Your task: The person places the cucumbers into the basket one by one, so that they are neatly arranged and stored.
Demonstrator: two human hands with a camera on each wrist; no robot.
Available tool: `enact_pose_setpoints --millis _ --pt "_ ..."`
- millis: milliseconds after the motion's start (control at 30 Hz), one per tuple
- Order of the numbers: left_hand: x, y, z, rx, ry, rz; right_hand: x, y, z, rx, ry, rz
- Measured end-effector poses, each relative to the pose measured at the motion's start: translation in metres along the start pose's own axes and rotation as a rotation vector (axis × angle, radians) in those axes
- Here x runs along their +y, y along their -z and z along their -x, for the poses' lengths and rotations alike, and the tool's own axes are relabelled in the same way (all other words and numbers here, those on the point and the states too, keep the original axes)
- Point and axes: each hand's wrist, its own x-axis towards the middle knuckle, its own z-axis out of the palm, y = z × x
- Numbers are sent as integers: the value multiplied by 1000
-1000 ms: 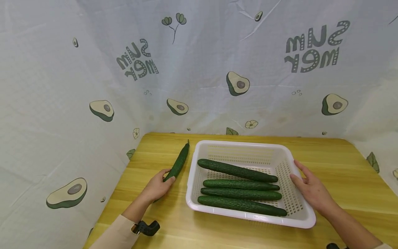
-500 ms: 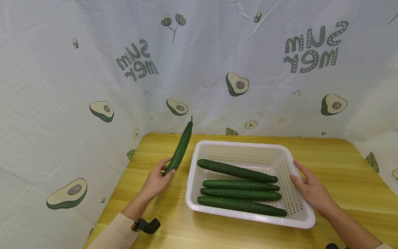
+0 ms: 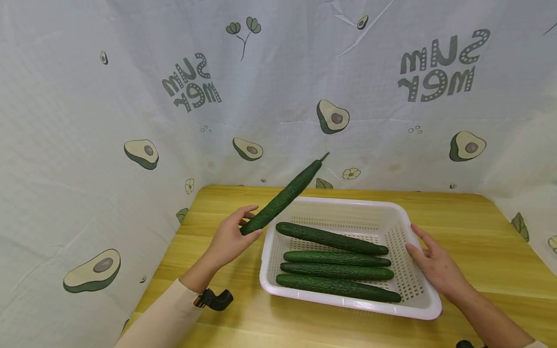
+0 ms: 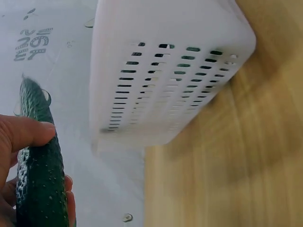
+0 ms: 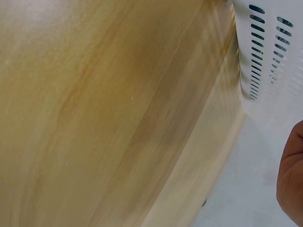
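Observation:
My left hand (image 3: 232,239) grips a long dark green cucumber (image 3: 285,195) near its lower end. The cucumber is in the air, slanting up to the right with its thin stem at the top, over the left back part of a white plastic basket (image 3: 348,305). In the left wrist view the thumb lies across the cucumber (image 4: 41,189). Several cucumbers (image 3: 337,271) lie lengthwise inside the basket. On the basket's right side, my right hand (image 3: 437,266) holds the rim, thumb over the inner side and fingers outside. The right wrist view shows only part of this hand (image 5: 291,177).
The basket stands on a wood-grain table (image 3: 491,241). Behind and to the left hangs a pale cloth (image 3: 278,87) printed with avocados and lettering. A black wrist device (image 3: 217,299) sits on my left wrist.
My left hand has raised the cucumber off the table left of the basket and moved it right. The cucumber has tilted rightward over the basket's edge. My right hand and the basket stay put.

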Motion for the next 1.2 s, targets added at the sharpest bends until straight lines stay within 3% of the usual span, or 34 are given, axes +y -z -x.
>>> enact_pose_setpoints --millis 267,400,733,967,1200 --pt "23 -10 -25 -68 -280 -247 0 0 0 10 -4 12" --pt "35 -16 -39 -150 -347 -350 -1 0 -1 8 -6 15" --pt "66 -33 -78 -425 -367 -547 -1 0 0 6 -8 4" --pt "76 -43 -99 -536 -331 -687 -1 -1 0 7 -7 9" --pt "79 -54 -109 -607 -330 -803 0 -1 1 16 6 11"
